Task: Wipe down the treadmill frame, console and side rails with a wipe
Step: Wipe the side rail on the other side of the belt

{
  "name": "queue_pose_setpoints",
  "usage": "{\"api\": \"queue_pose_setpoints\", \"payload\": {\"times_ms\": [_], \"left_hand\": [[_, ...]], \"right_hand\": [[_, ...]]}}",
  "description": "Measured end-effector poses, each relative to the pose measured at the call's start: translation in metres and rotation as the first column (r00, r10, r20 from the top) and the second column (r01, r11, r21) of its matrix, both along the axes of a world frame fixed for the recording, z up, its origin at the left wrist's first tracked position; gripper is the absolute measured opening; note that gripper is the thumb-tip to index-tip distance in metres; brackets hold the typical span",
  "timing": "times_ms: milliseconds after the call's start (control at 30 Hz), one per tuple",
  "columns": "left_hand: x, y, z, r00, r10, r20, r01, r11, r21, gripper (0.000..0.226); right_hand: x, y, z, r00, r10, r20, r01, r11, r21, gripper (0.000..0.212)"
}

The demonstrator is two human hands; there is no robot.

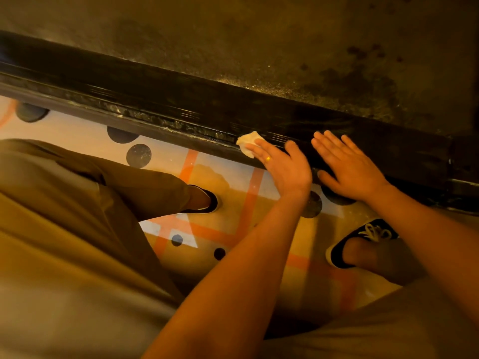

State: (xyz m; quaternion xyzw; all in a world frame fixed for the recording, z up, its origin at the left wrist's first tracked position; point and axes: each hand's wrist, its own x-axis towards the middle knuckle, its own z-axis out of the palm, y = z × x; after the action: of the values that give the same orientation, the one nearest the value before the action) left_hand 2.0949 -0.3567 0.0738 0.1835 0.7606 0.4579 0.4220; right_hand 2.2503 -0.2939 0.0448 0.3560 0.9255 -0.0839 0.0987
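The treadmill's black side rail (155,104) runs slantwise across the view, with dusty smears along its near edge. Beyond it lies the dusty, stained belt (259,47). My left hand (282,164) presses a small crumpled white wipe (247,142) against the rail's near edge with straight fingers; a ring shows on one finger. Just to its right, my right hand (347,164) rests flat on the rail, fingers spread, holding nothing.
Below the rail is a pale floor mat (233,216) with orange lines and dark dots. My feet in dark shoes stand on it, the left shoe (204,200) and the right shoe (363,239). My khaki-clad legs fill the lower left.
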Motion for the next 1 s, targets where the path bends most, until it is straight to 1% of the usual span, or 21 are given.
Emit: {"api": "queue_pose_setpoints", "payload": {"times_ms": [100,167,200,300,367,500,567,700,800,933,1000], "left_hand": [[0.017,-0.008,0.005,0.995,-0.091,0.038,0.089,0.995,0.036,0.079],[0.003,-0.005,0.006,0.994,-0.105,0.035,0.105,0.994,-0.004,0.078],[-0.012,-0.003,0.006,0.995,-0.095,0.012,0.095,0.995,-0.022,0.076],[-0.062,0.002,-0.001,0.998,-0.005,-0.067,0.005,1.000,0.001,0.072],[-0.074,-0.003,-0.003,0.996,0.003,-0.086,-0.002,1.000,0.008,0.072],[-0.062,-0.019,-0.003,0.988,-0.139,-0.060,0.141,0.990,0.022,0.074],[-0.067,-0.021,-0.004,0.986,-0.163,-0.034,0.165,0.985,0.041,0.072],[-0.081,-0.028,-0.002,0.982,-0.186,0.017,0.184,0.980,0.082,0.070],[-0.096,-0.029,-0.003,0.985,-0.169,0.022,0.166,0.981,0.096,0.072],[-0.132,-0.024,-0.008,0.993,-0.121,-0.012,0.121,0.992,0.045,0.069],[-0.152,-0.020,-0.009,0.998,-0.063,-0.003,0.064,0.997,0.038,0.066]], "right_hand": [[0.000,0.000,0.000,1.000,-0.006,-0.006,0.006,1.000,-0.011,0.076],[-0.001,0.000,0.002,1.000,-0.013,0.002,0.013,1.000,-0.023,0.076],[-0.002,0.001,0.003,1.000,-0.014,0.011,0.014,1.000,-0.025,0.077],[-0.003,0.000,0.005,0.999,-0.022,0.029,0.023,1.000,-0.015,0.081],[-0.005,-0.001,0.005,0.999,-0.027,0.033,0.028,0.999,-0.025,0.079],[-0.030,0.006,0.012,0.998,-0.037,-0.042,0.033,0.994,-0.103,0.067],[-0.057,0.011,0.015,0.997,-0.012,-0.076,0.004,0.994,-0.114,0.060],[-0.129,0.023,0.013,0.993,0.097,-0.063,-0.102,0.992,-0.078,0.057],[-0.167,0.032,0.006,0.988,0.153,-0.036,-0.154,0.988,-0.031,0.062],[-0.174,0.033,0.002,0.986,0.169,-0.013,-0.169,0.986,0.019,0.063],[-0.173,0.032,0.000,0.987,0.164,0.005,-0.164,0.985,0.050,0.063]]}}
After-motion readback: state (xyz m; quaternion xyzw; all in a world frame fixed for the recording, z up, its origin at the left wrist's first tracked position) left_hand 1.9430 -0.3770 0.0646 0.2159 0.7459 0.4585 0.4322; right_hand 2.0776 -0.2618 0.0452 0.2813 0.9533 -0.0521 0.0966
